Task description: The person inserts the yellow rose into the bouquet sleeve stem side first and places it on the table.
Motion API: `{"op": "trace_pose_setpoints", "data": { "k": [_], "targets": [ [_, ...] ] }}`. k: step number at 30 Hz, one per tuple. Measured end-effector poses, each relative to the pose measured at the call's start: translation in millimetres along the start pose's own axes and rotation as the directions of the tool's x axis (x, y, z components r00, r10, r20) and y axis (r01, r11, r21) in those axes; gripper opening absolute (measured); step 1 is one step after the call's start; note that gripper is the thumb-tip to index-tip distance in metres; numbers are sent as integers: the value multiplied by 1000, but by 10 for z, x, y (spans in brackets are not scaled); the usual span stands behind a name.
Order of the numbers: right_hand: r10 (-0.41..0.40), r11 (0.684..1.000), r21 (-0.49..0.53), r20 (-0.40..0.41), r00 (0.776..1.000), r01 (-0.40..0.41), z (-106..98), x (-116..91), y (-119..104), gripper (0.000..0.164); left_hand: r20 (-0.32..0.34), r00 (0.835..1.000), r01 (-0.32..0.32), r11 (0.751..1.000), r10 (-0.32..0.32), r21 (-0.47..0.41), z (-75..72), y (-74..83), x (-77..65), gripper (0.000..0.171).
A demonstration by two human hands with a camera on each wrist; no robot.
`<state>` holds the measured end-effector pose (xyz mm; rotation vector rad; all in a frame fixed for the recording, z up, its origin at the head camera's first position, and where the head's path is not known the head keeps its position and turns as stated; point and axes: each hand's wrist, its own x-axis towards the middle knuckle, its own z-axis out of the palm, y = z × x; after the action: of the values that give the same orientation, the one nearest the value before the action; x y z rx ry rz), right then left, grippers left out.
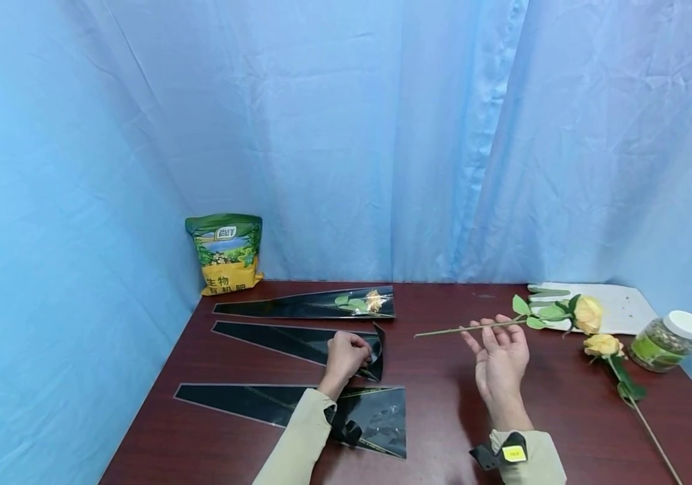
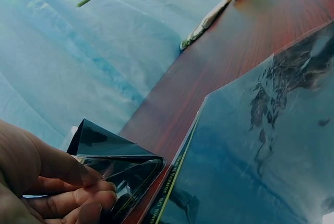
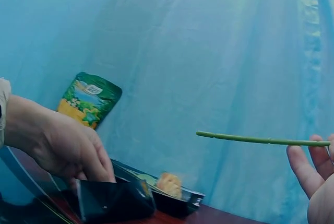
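Green-and-yellow bag [image 1: 227, 250]: 生物 over 有机肥 on yellow band [image 1: 239, 271]; white logo [image 1: 225, 233], probably 尚洋. Near black sleeve [image 2: 229, 151]: yellow edge print, word "flower" legible. Jar label [image 1: 655, 353], yellow wrist tag [image 1: 513, 453]: print too small to read.

Behind the desk [image 1: 433, 411] there hangs a light blue cloth [image 1: 322, 135], with soft vertical folds and some small creases. Right of its middle, a shiny band [image 1: 497, 101] runs downwards, slightly slanted. On the left side, another blue cloth [image 1: 49, 236] makes a kind of wall; its colour is brighter, near to turquoise, while the back one looks a little violet. The desk is dark reddish brown, with fine wood grain, and its smooth surface reflects the light softly
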<state>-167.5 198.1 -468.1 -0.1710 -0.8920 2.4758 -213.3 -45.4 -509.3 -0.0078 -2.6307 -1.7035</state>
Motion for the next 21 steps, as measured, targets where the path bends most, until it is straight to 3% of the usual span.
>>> {"op": "trace_pose_setpoints", "data": {
  "k": [9,21],
  "targets": [
    [-10,999,-43,14,1000,11,137,-79,272,18,0,1000,-6,1000,6,2,1,-5,0,14],
    [-14,963,-268,46,999,26,198,-192,617,20,1,1000,2,1000,-2,-7,3,-13,2,14]
  ]
}}
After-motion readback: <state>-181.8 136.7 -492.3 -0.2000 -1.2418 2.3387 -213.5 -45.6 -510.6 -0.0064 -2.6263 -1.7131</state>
